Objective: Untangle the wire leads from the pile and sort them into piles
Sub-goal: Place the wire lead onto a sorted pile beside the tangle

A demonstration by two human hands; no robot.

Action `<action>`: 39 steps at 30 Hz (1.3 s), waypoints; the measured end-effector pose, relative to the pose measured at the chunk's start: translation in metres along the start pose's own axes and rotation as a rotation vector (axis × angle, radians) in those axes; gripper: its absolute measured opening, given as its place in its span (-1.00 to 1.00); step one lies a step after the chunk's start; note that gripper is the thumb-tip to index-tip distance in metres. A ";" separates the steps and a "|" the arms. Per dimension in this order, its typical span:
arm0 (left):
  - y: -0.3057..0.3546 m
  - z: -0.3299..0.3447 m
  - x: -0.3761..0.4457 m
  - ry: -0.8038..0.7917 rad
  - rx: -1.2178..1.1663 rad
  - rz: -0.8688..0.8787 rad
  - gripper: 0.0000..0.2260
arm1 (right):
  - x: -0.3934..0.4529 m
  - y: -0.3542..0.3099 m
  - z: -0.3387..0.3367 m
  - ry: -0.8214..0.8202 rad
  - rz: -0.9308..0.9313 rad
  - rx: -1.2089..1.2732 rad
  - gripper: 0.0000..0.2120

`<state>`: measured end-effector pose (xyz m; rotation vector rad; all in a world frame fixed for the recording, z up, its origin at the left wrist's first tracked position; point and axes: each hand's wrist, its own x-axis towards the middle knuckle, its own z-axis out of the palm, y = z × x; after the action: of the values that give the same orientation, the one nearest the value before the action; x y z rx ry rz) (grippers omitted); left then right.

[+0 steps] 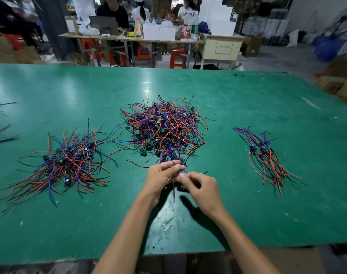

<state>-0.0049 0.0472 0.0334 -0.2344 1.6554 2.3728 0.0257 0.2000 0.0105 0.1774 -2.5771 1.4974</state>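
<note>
Freeing one lead from the tangle

Both the left hand (161, 177) and right hand (201, 187) pinch a lead (173, 191) below the centre pile (162, 129), separating it for sorting.

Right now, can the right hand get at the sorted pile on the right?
Probably yes: bare table lies between the right hand and that pile, but it's pinching wires with the left hand.

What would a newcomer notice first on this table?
The big tangled pile of red, blue and black wires at the middle of the green table. Just in front of it, the left hand and right hand pinch wires pulled from its near edge. A looser pile lies left, a tidy bundle right.
</note>
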 end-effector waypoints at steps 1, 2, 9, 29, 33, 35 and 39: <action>-0.001 -0.001 -0.002 0.000 0.002 0.018 -0.78 | 0.005 0.003 0.001 0.074 0.060 0.039 -0.75; -0.003 -0.002 -0.004 0.000 0.015 0.039 -0.77 | 0.010 0.006 0.001 0.163 0.120 0.067 -0.80; -0.008 -0.011 -0.010 -0.018 0.039 0.112 -0.76 | 0.018 0.003 0.008 0.121 0.087 -0.217 -0.87; -0.016 -0.015 -0.018 -0.289 0.247 0.205 -0.84 | 0.018 0.005 0.000 0.138 0.119 0.251 -0.74; -0.016 -0.014 -0.018 -0.303 0.289 0.207 -0.82 | 0.018 0.008 -0.008 0.149 0.117 0.507 -0.93; -0.016 -0.012 -0.019 -0.281 0.278 0.201 -0.79 | 0.017 0.009 -0.012 0.168 0.134 0.607 -0.95; -0.016 -0.011 -0.019 -0.221 0.310 0.207 -0.79 | 0.016 0.014 -0.017 0.241 0.174 0.701 -0.91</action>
<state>0.0174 0.0403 0.0202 0.2557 1.9804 2.1387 0.0087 0.2209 0.0102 -0.1470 -1.8321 2.2688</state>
